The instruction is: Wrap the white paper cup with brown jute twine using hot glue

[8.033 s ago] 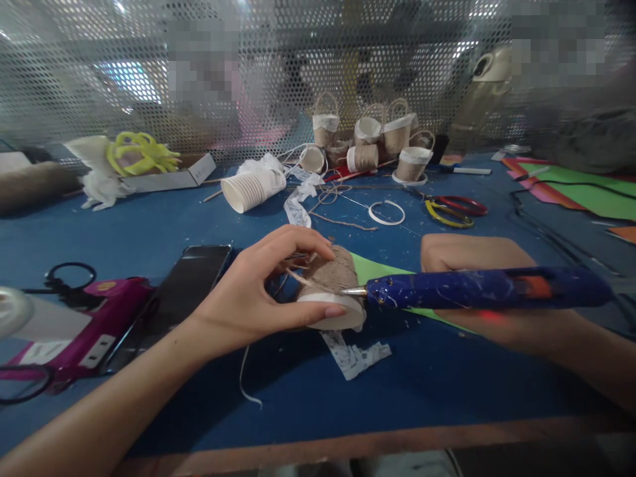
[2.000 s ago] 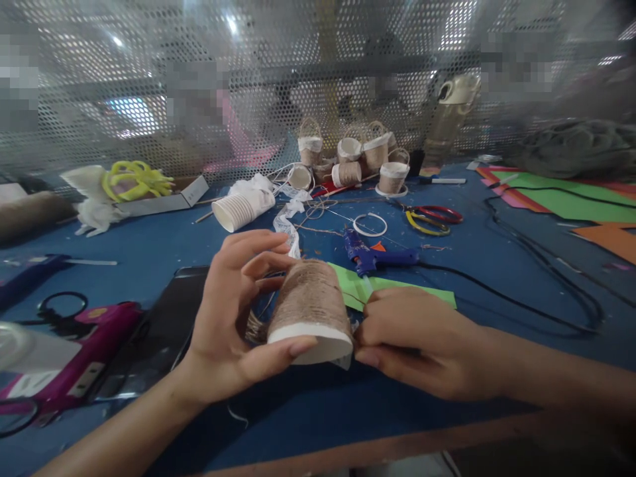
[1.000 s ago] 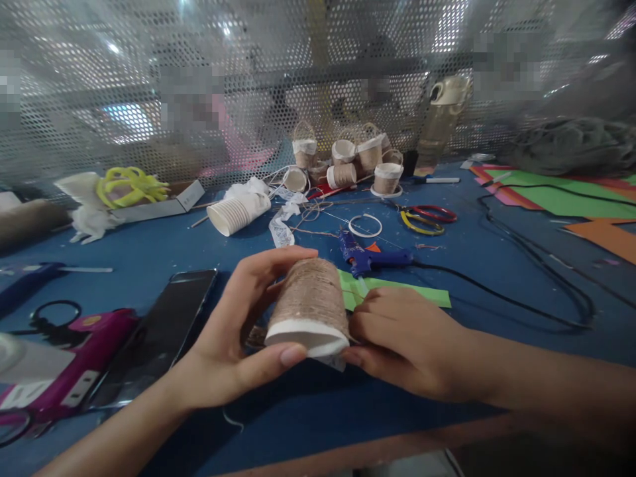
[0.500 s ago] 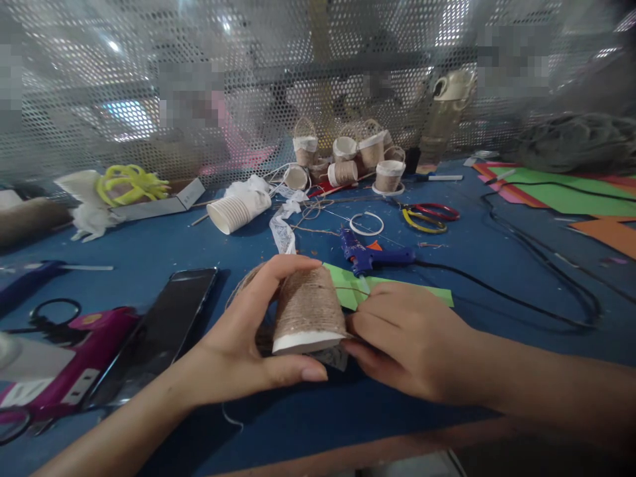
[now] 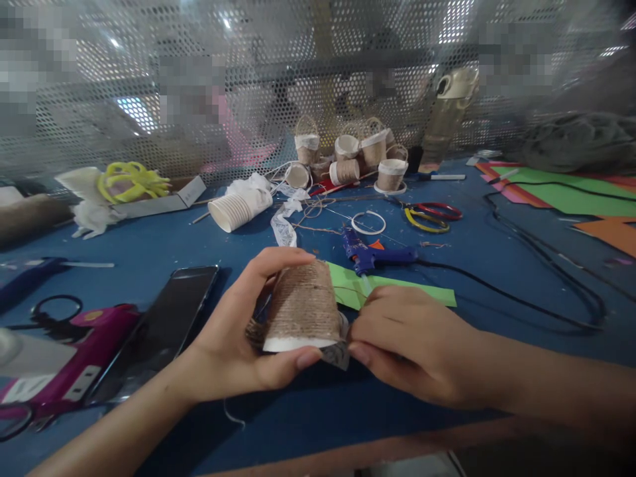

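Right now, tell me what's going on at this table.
A person's left hand holds a twine-wrapped cup, its white rim on the near side. The right hand is curled closed by the cup's right side; whether it pinches anything is hidden. A blue glue gun lies beyond, and small twine baskets sit farther back.

The phone [image 5: 166, 324] lies left of the cup [image 5: 304, 305].

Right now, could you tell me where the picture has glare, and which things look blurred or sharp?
Head view: bright glare spots across the perforated screen, and pixelated blocks over parts of it; head view: the grey tangle at far right looks hazy, while the twine-wrapped cup in the left hand shows its wrapped rows clearly.
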Tool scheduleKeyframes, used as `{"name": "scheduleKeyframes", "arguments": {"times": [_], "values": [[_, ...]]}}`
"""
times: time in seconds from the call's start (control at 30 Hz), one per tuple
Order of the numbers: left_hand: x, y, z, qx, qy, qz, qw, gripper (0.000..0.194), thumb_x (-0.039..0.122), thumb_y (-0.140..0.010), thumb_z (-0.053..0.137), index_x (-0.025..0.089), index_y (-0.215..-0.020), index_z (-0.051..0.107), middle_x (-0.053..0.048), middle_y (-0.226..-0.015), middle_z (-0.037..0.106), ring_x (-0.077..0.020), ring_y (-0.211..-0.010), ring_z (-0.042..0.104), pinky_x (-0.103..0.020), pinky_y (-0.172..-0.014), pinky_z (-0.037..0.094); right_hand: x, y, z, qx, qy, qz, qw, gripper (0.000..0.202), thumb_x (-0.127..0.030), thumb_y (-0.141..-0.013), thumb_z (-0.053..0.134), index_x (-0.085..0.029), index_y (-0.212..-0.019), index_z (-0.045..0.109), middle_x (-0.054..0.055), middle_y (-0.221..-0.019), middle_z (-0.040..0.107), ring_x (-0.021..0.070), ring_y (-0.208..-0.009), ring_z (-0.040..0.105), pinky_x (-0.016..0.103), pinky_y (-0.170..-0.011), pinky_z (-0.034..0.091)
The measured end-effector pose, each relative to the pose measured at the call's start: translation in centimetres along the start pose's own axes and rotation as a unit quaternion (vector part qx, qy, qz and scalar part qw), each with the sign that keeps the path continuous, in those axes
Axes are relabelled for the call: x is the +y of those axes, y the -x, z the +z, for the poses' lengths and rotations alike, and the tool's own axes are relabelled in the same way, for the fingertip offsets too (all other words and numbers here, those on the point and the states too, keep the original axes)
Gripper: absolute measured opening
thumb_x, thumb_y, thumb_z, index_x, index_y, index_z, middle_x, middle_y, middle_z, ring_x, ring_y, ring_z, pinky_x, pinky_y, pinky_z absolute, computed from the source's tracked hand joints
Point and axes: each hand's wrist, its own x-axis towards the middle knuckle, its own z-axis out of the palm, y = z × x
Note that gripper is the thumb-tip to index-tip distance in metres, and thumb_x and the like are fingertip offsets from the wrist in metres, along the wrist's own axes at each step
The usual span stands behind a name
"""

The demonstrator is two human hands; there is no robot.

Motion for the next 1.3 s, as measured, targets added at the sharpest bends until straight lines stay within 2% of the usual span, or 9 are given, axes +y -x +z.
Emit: {"name": "scheduleKeyframes", "arguments": {"times": [0.13, 0.2, 0.33, 0.63, 0.8, 0.9, 1.03, 1.3], "values": [[-0.7, 0.1, 0.1, 0.011, 0.019, 0.039, 0.999, 0.074, 0.039, -0.081, 0.084, 0.028, -0.146, 0.049, -0.010, -0.132, 0.057, -0.0289, -0.117, 0.060, -0.036, -0.088, 0.061, -0.1, 0.0, -0.2, 0.001, -0.021, 0.009, 1.000, 0.034, -0.023, -0.105, 0.047, -0.016, -0.079, 0.067, 0.001, -0.067, 0.066, 0.0145, -0.063, 0.050, 0.029, -0.064, 0.037], [-0.9, 0.1, 0.2, 0.016, 0.018, 0.061, 0.998, 0.075, 0.037, -0.081, 0.085, 0.023, -0.145, 0.049, -0.011, -0.132, 0.057, -0.0273, -0.119, 0.059, -0.034, -0.091, 0.059, -0.1, 0.0, -0.2, 0.002, -0.028, 0.008, 1.000, 0.032, -0.022, -0.104, 0.048, -0.016, -0.078, 0.067, 0.000, -0.066, 0.065, 0.0135, -0.063, 0.049, 0.028, -0.064, 0.036], [-1.0, 0.2, 0.3, 0.023, 0.029, 0.090, 0.995, 0.079, 0.038, -0.079, 0.086, 0.021, -0.147, 0.048, -0.012, -0.134, 0.056, -0.0270, -0.122, 0.058, -0.034, -0.097, 0.058, 0.0, 0.0, -0.2, -0.010, -0.042, 0.015, 0.999, 0.030, -0.020, -0.102, 0.050, -0.017, -0.075, 0.063, -0.002, -0.064, 0.061, 0.0122, -0.062, 0.047, 0.026, -0.063, 0.034], [-0.9, 0.0, 0.5, 0.020, 0.041, 0.093, 0.995, 0.078, 0.034, -0.078, 0.088, 0.020, -0.145, 0.050, -0.013, -0.133, 0.056, -0.0289, -0.125, 0.056, -0.039, -0.102, 0.056, -0.1, -0.1, -0.6, -0.060, -0.091, 0.042, 0.993, 0.030, -0.022, -0.102, 0.049, -0.019, -0.072, 0.055, -0.003, -0.064, 0.056, 0.0112, -0.062, 0.045, 0.026, -0.062, 0.033], [-0.5, -0.3, 0.2, -0.008, 0.034, 0.083, 0.996, 0.073, 0.033, -0.079, 0.087, 0.021, -0.142, 0.052, -0.012, -0.130, 0.057, -0.0288, -0.124, 0.059, -0.038, -0.101, 0.056, 0.1, 0.0, -0.5, -0.079, -0.067, 0.044, 0.994, 0.032, -0.023, -0.104, 0.046, -0.019, -0.074, 0.057, -0.002, -0.065, 0.058, 0.0123, -0.062, 0.046, 0.027, -0.061, 0.033], [-0.3, -0.5, 0.0, -0.036, -0.008, 0.101, 0.994, 0.071, 0.037, -0.080, 0.086, 0.021, -0.140, 0.053, -0.013, -0.129, 0.059, -0.0312, -0.124, 0.061, -0.042, -0.102, 0.055, 0.3, 0.0, -0.4, -0.095, -0.045, 0.045, 0.993, 0.032, -0.023, -0.104, 0.045, -0.019, -0.076, 0.059, 0.000, -0.067, 0.063, 0.0143, -0.065, 0.051, 0.029, -0.065, 0.036], [-0.1, -0.3, -0.4, -0.063, -0.084, 0.089, 0.990, 0.073, 0.039, -0.078, 0.087, 0.021, -0.140, 0.052, -0.015, -0.132, 0.060, -0.0328, -0.125, 0.060, -0.046, -0.104, 0.052, 0.5, 0.1, -0.1, -0.126, -0.032, 0.043, 0.991, 0.032, -0.023, -0.104, 0.044, -0.019, -0.077, 0.061, 0.002, -0.069, 0.067, 0.0163, -0.067, 0.058, 0.031, -0.069, 0.040], [0.1, -0.3, -0.7, -0.094, -0.099, 0.082, 0.987, 0.070, 0.044, -0.081, 0.085, 0.022, -0.139, 0.051, -0.015, -0.134, 0.059, -0.0341, -0.129, 0.060, -0.049, -0.107, 0.051, 0.6, -0.1, -0.1, -0.145, -0.019, 0.040, 0.988, 0.033, -0.027, -0.106, 0.045, -0.019, -0.079, 0.064, 0.003, -0.071, 0.070, 0.0178, -0.068, 0.062, 0.032, -0.068, 0.042]]}}
